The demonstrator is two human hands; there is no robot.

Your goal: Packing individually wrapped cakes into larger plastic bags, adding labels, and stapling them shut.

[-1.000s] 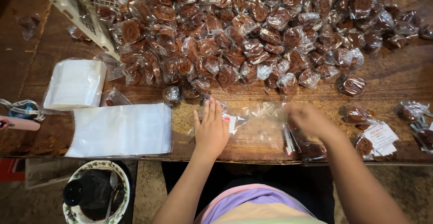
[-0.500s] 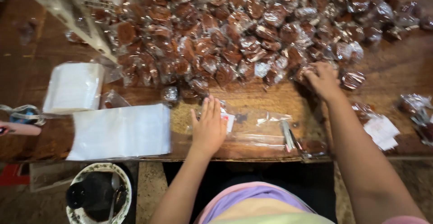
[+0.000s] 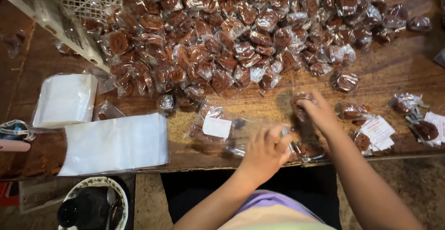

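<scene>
The clear plastic bag with a white label point(image 3: 218, 129), lying at the wooden table's point(image 3: 408, 72) near edge, is holding several sweets. The left hand point(image 3: 265, 152) is pinching its mouth while the right hand point(image 3: 320, 112) is gripping one brown cellophane-wrapped sweet point(image 3: 300, 104) just beside it. By my judgement filling is partway, with the big heap of wrapped brown sweets point(image 3: 241, 31) waiting beyond.

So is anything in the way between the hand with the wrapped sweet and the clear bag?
Nothing visible is in the way. The right hand holds a wrapped brown sweet just above the table, and the clear bag lies right beside it, with the left hand at its open end. Only bare wood shows between them.
</scene>
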